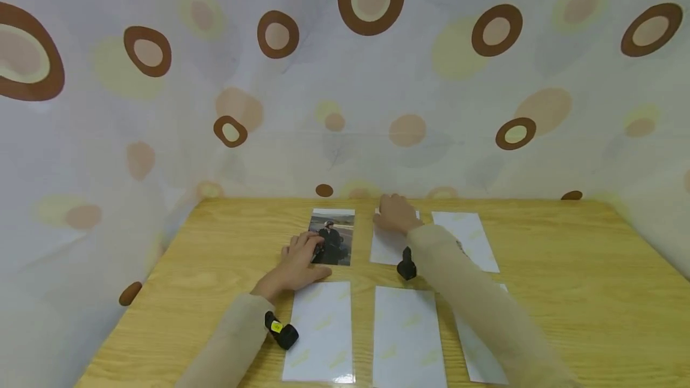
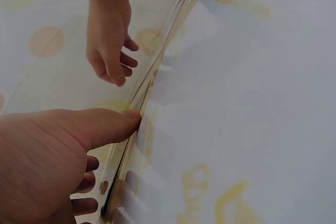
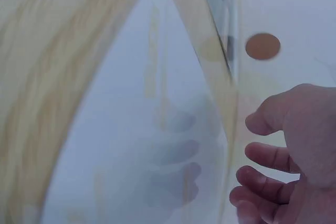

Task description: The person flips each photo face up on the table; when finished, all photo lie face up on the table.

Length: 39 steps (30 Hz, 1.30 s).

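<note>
The left hand, fingers extended and gripping nothing, lies at the left edge of the photo, face up in the back row. The right hand, fingers loosely bent and holding nothing, is at the far edge of the middle back sheet. Both prints are probably light, thin, smooth and easily creased; pinch by the edges. The wooden table is flat; spotted cloth hangs behind.

In the head view, the top middle sheet is partly covered by the right hand, the lower right sheet by a sleeve; the lower middle sheet is cut off below.
</note>
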Available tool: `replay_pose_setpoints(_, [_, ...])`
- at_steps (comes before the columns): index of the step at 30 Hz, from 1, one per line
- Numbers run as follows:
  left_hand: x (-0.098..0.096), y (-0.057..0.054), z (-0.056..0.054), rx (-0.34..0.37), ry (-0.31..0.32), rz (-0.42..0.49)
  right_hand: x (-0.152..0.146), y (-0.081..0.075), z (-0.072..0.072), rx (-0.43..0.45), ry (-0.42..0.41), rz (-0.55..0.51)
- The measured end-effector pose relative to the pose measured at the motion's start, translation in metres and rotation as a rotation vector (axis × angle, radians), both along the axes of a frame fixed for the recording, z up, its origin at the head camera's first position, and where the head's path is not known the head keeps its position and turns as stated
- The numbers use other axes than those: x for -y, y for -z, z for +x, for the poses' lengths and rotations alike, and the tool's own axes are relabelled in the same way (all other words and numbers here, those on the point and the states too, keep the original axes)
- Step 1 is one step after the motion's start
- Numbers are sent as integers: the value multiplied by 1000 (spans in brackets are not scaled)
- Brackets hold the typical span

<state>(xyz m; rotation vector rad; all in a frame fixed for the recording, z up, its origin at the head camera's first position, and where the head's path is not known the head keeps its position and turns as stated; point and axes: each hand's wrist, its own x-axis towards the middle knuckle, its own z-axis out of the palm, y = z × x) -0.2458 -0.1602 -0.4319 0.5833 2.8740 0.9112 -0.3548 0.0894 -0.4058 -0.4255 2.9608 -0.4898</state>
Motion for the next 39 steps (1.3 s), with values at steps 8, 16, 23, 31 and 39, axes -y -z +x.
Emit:
replay_pose_setpoints(8, [-7,-2,1,32,40,85,-47,4,0,74,-29,-34])
replay_pose_setpoints(16, [-49,-15,-10,16,165,-28,-63,-6,1,127,-148,62])
replay_pose_setpoints(23, [-90,-25,-19,-19,225,-168,-62,-16,1,147,-148,132])
replay_pose_setpoints(31, [-108,-20,-25,-23,263,-244,-65,-18,-1,160,-145,110])
replay_pose_setpoints(39, [-111,-21,-27,-15,263,-222,-67,-17,-4,137,-152,58])
